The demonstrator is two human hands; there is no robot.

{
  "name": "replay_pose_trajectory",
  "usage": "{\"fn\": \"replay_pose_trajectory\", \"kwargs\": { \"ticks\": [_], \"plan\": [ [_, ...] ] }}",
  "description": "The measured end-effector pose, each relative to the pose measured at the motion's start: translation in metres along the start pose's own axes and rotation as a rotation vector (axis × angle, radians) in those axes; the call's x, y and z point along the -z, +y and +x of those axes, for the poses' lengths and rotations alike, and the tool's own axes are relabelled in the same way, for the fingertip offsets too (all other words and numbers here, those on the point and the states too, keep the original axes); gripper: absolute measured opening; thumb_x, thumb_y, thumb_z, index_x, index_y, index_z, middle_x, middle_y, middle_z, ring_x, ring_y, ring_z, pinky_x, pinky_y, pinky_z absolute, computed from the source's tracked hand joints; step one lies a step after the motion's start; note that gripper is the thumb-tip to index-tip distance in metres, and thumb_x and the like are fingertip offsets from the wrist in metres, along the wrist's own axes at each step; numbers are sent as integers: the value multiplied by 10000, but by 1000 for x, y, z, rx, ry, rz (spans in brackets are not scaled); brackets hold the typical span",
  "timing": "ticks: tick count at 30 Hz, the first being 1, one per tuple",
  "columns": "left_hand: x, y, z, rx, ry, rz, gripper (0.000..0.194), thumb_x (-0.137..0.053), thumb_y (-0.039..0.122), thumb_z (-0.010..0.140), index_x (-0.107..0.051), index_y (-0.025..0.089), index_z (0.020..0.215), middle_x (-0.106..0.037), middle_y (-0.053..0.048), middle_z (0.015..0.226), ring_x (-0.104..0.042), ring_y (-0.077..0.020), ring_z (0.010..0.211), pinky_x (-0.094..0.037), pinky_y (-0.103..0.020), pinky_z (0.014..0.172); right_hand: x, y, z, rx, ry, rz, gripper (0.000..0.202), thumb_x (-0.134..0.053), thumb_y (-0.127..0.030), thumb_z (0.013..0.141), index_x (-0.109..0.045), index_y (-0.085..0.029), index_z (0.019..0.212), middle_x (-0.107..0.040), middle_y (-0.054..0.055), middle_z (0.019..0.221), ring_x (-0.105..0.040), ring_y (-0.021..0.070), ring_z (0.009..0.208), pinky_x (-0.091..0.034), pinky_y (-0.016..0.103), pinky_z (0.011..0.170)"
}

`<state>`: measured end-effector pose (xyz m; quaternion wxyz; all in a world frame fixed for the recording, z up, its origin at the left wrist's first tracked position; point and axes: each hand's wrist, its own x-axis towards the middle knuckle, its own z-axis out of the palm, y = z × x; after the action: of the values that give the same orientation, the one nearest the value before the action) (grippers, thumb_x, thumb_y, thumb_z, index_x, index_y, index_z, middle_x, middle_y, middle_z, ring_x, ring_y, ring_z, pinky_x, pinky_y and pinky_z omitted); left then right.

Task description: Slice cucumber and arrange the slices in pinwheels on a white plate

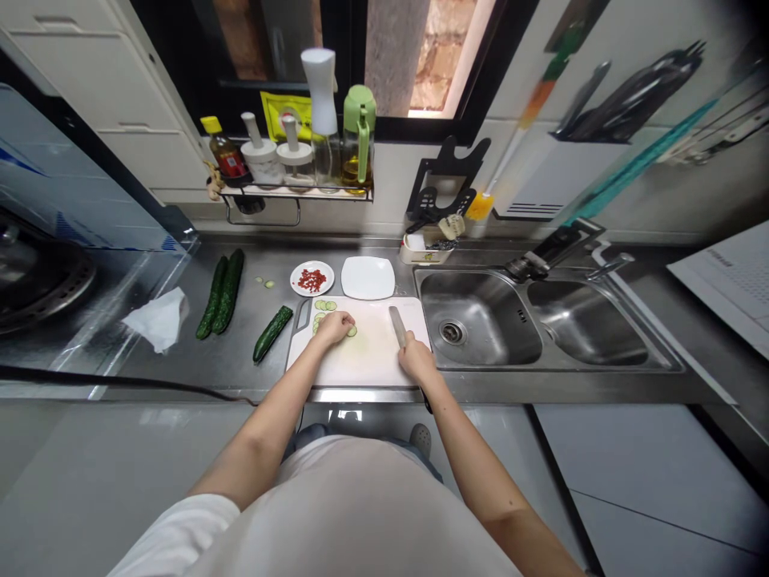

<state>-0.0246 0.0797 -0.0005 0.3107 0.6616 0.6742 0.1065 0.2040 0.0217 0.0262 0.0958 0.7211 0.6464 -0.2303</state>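
Note:
A white cutting board (pixel 372 357) lies on the steel counter. Over its left part is my left hand (pixel 335 327), fingers bent and drawn together, next to a cucumber slice (pixel 352 331); whether it pinches a slice is too small to tell. More cucumber slices (pixel 325 305) lie at the board's upper left corner, some partly behind the hand. My right hand (pixel 416 358) is closed around the knife (pixel 397 324), whose blade points up and slightly left above the board's right side. A cut piece of cucumber (pixel 272 334) rests just left of the board.
Behind the board stand a plate of chopped red pieces (pixel 312 278) and a white square plate (pixel 368 278). Two whole cucumbers (pixel 220 292) and a white cloth (pixel 157 319) lie left. A double sink (pixel 481 316) is right. Bottles stand on a wall rack (pixel 300 192).

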Motion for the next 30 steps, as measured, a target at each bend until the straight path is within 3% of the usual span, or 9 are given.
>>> {"fn": "replay_pose_trajectory", "kwargs": {
  "ticks": [4, 8, 12, 20, 30],
  "plan": [
    [-6, 3, -1, -98, -41, 64, 203, -549, 247, 828, -727, 248, 927, -729, -23, 971, -633, -207, 959, -430, -303, 868, 1, 0, 0, 2, 4, 2, 355, -382, -181, 896, -415, -153, 1249, -654, 159, 1050, -631, 267, 1006, -444, 337, 780],
    [-11, 5, -4, -138, 20, 129, 206, -527, 252, 858, -707, 251, 959, -711, -38, 1048, -607, -225, 1034, -399, -347, 930, 0, 0, -1, 6, 15, -2, 357, -381, -186, 893, -414, -151, 1246, -656, 157, 1050, -633, 273, 1002, -445, 341, 771],
    [-11, 2, -8, -78, 92, 129, 174, -545, 290, 864, -685, 244, 957, -704, -43, 1042, -599, -227, 1031, -396, -349, 921, 0, 2, 0, 17, 17, -2, 344, -381, -201, 898, -417, -148, 1236, -657, 155, 1057, -634, 267, 997, -442, 330, 768],
    [-15, -5, -9, 10, 96, 179, 173, -532, 281, 861, -695, 247, 908, -697, -47, 1061, -586, -244, 1036, -389, -367, 904, 5, 2, -5, 53, 14, -49, 327, -367, -188, 905, -415, -149, 1226, -661, 151, 1051, -637, 253, 984, -427, 309, 743],
    [-10, 0, -7, 108, 61, 157, 168, -550, 305, 830, -690, 265, 913, -716, -37, 1036, -588, -247, 1030, -378, -381, 918, -2, -8, -48, 281, -6, -171, 287, -365, -188, 907, -440, -184, 1184, -680, 128, 992, -653, 248, 922, -399, 296, 704]
  ]
}}
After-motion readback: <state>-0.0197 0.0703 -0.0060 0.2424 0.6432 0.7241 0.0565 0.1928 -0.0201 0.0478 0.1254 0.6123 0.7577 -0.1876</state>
